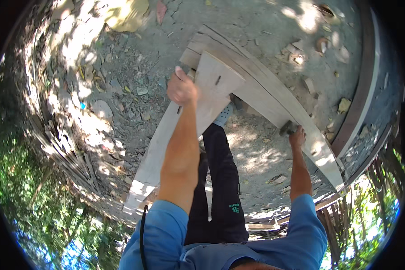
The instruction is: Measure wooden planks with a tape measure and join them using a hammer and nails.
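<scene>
Two boards met under my hands at the far end of a rough wooden frame. My left hand (182, 87) lay on the upper end of the near plank (211, 90), fingers curled over its left edge and gripping it, close to a dark nail (218, 80) that stuck out of the pale face. That plank ran from the far middle of the scene down to the near left, over bare dirt ground (121, 81) strewn with dry leaves and chips. My right hand (297, 135) was well apart, out to the right, closed around a small dark tool (287, 128) pressed against the long curved board (274, 96); what kind of tool it was I could not tell. That board swept from the far middle down to the near right. Between the two boards stood my leg in black trousers (220, 180), with a light shoe (223, 114) just beneath the near plank. Blue sleeves (162, 225) covered my upper arms.
</scene>
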{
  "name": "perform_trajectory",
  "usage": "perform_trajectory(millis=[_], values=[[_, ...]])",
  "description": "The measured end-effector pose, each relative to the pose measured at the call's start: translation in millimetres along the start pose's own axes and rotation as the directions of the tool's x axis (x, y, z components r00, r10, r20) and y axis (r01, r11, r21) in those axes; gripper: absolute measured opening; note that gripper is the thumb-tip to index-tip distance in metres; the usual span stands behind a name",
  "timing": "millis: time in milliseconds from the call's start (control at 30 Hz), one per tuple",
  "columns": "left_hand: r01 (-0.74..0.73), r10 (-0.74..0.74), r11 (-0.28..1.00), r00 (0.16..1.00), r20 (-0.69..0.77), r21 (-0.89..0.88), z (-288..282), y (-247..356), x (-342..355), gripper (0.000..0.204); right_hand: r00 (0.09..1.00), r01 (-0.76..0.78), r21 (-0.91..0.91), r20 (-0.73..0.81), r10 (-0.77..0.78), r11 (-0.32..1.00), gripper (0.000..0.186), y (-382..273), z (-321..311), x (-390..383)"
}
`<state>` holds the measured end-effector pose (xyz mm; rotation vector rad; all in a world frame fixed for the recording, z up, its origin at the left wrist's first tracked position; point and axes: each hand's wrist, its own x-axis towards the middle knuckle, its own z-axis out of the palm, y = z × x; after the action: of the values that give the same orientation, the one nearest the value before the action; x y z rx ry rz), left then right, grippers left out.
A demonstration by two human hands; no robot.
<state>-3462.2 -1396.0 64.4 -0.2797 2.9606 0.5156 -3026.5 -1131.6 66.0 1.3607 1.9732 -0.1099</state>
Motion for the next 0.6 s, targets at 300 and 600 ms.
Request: perform_trajectory(millis=[300, 600], values=[[0.008, -0.008, 1.0, 1.0, 0.006, 0.011, -1.2, 0.7, 9.2, 0.037, 0.995, 0.094, -0.251, -0.006, -0.099, 0.963, 0.046, -18.3, 17.8, -13.7], [0.075, -0.078, 0.997, 0.986, 0.15, 0.025, -2.0, 3.4, 11.6, 0.035, 0.984, -0.142, 0.304, 0.149, 0.101, 0.942, 0.034, -78.5, -54.4, -51.2]])
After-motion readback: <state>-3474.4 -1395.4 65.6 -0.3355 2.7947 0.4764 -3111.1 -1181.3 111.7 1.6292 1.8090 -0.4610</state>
